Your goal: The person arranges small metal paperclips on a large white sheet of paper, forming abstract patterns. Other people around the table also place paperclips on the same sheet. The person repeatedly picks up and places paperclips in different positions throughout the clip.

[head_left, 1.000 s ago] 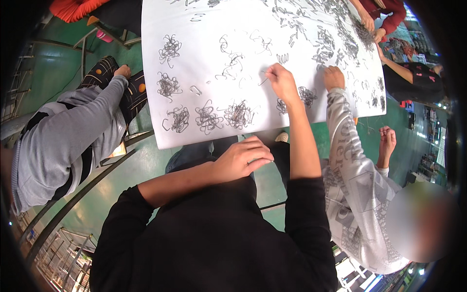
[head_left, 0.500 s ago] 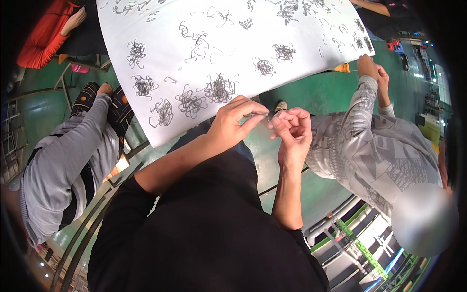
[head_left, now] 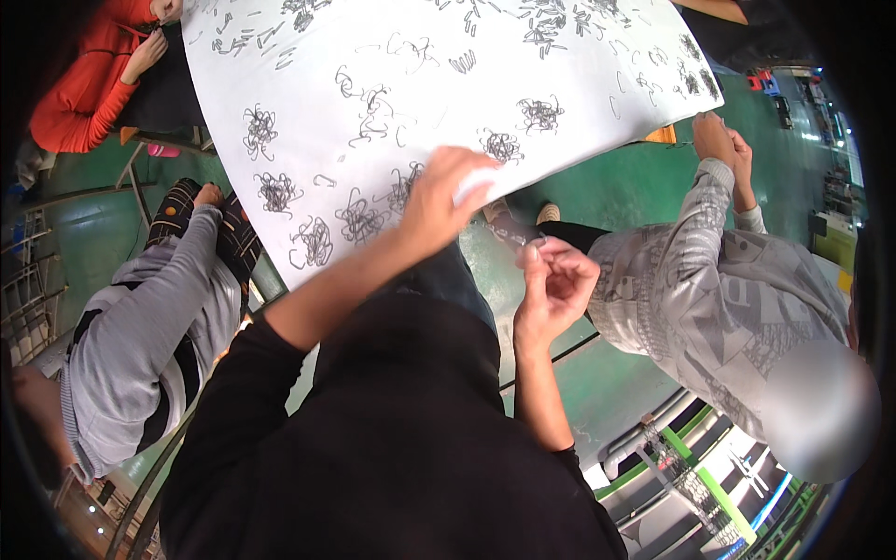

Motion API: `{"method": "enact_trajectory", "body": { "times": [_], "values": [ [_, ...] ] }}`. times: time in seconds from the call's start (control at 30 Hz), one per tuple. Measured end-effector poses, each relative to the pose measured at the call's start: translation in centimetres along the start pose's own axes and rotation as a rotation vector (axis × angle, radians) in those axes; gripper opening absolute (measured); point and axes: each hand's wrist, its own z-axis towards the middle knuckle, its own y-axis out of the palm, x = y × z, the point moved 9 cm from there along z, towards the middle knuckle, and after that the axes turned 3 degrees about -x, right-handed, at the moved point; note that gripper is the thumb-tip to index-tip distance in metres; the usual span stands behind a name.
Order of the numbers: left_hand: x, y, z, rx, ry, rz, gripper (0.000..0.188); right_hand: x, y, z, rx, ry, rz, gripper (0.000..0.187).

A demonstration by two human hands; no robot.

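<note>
My left hand is blurred over the near edge of the white table, its thumb and fingers apart and nothing visible between them. Beneath and beside it lie tangled piles of thin dark bent wire pieces, one pile partly hidden by the hand and another pile just to its left. Away from the table edge, my right hand is closed, thumb and forefinger pinched together. A tiny dark bit shows at those fingertips, too small to name.
More wire piles and loose pieces are spread across the table. A person in grey patterned clothing stands close on my right, one in a grey top sits at my left. A red sleeve shows at far left.
My hands were together at the fingertips over a thin piece. Now the left has moved up and away over the table, while the right stays pinched, slightly lower.
</note>
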Motion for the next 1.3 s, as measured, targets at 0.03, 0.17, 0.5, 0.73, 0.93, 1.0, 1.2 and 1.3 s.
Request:
{"method": "enact_trajectory", "body": {
  "times": [0.03, 0.17, 0.5, 0.73, 0.93, 1.0, 1.2, 1.3],
  "values": [
    [-2.3, -0.2, 2.2, 0.018, 0.019, 0.098, 0.022, 0.0, -0.1, 0.0, -0.02, -0.029, -0.026, 0.031],
    [-12.5, 0.0, 10.7, 0.05, -0.24, 0.444, 0.021, 0.2, -0.4, -0.1, -0.084, -0.068, -0.119, 0.031],
    [-20.1, 5.7, 17.6, -0.212, -0.455, 0.769, 0.019, 2.1, -2.1, 1.2, -0.067, 0.031, -0.124, 0.031],
    [-17.7, 7.2, 17.0, -0.389, -0.176, 0.949, 0.014, 2.1, -1.4, 2.2, -0.157, -0.007, -0.225, 0.032],
    [-10.7, 5.0, 10.3, -0.184, -0.566, -0.166, 0.018, 1.4, -1.5, 2.7, -0.061, -0.036, -0.215, 0.026],
    [-6.4, 5.4, 6.4, -0.275, -0.669, -0.45, 0.021, 1.3, -1.4, 2.7, -0.051, -0.043, -0.229, 0.025],
    [2.3, 3.7, 0.7, -0.272, -0.701, -0.666, 0.015, 0.5, -0.6, 1.3, -0.075, -0.021, -0.242, 0.031],
    [3.2, 3.1, -0.4, -0.23, -0.671, -0.703, 0.013, 0.3, -0.3, 0.6, -0.068, -0.026, -0.253, 0.031]
  ]
}}
